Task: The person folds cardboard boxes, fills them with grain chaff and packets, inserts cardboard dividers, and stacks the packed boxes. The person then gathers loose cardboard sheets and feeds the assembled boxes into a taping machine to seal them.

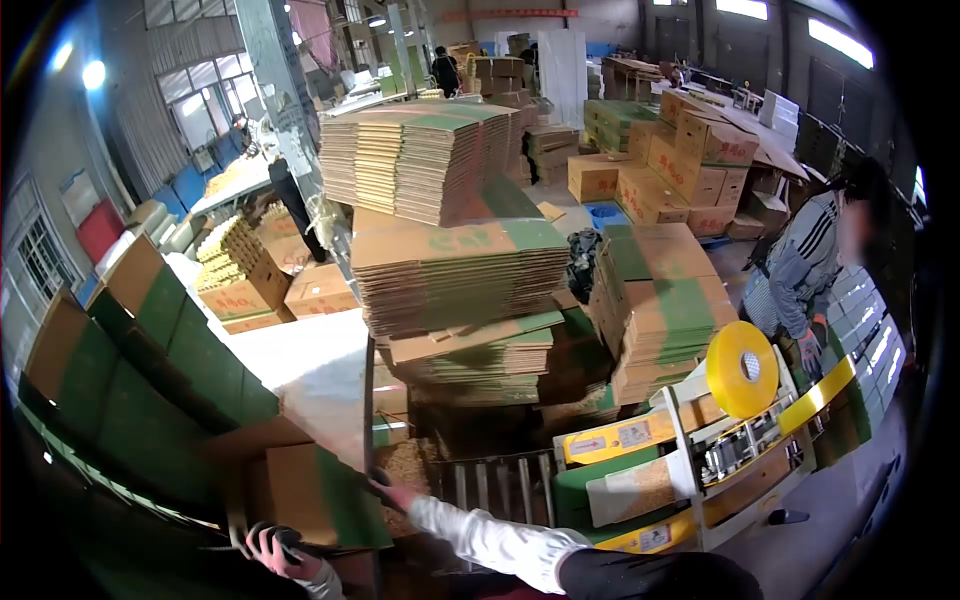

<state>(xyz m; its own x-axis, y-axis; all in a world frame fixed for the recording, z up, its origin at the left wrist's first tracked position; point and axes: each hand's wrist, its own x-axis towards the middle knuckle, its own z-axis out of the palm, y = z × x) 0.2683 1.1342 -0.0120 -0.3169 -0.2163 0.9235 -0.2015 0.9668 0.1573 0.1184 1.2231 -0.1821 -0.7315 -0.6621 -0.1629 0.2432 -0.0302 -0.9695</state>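
A brown cardboard box [293, 488] with a green band stands at the lower left, its near panels upright. My left hand [275, 552], partly covered by a dark glove, is at the box's lower near edge with its fingers curled against the cardboard. Reaching across from the lower right in a white sleeve, my right hand [394, 491] is at the right side of the same box. Its fingers are blurred and partly hidden, so their grip does not show. Metal rollers [497, 488] lie just right of my right hand.
A taping machine with a yellow tape roll [742, 369] stands at the right, a co-worker [805, 265] behind it. Flattened cartons [455, 270] are piled ahead. Green-banded cartons [150, 375] line the left, beside a white table [310, 365]. Packed boxes [690, 165] stand farther back.
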